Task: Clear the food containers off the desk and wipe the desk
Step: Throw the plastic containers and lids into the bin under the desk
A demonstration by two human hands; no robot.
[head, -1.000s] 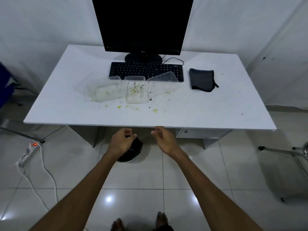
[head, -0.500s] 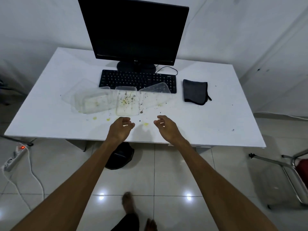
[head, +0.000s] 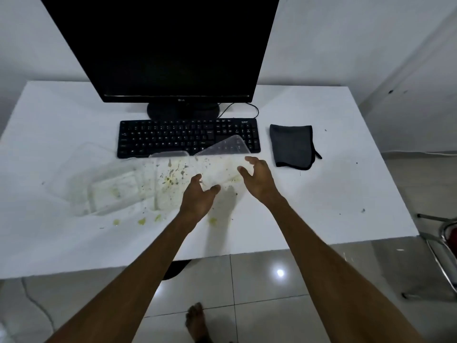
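On the left of the white desk (head: 321, 219) lay a clear box (head: 108, 186) with its lid open flat, smeared with yellow food. Next to it, more to the middle, sat a second box (head: 170, 179) with green and brown spots inside. A third box (head: 222, 167) sat right of that one, and its lid leaned up on the near edge of the keyboard (head: 173, 137). Bits of food dotted the desk near the front edge.

The left hand (head: 197, 198) hung low by the near side of the third box, fingers spread and bent a little, holding nothing that I could see. The right hand (head: 258, 178) was at the right end of that same box, fingers wide apart, also with nothing in it. I could not tell if either hand touched the box.

To do this well, I thought both hands should take the box by its two ends, keep it flat so no food fell out, and fold the lid down off the keys first.

Far right lay a dark cloth (head: 291, 146), ready for wiping.
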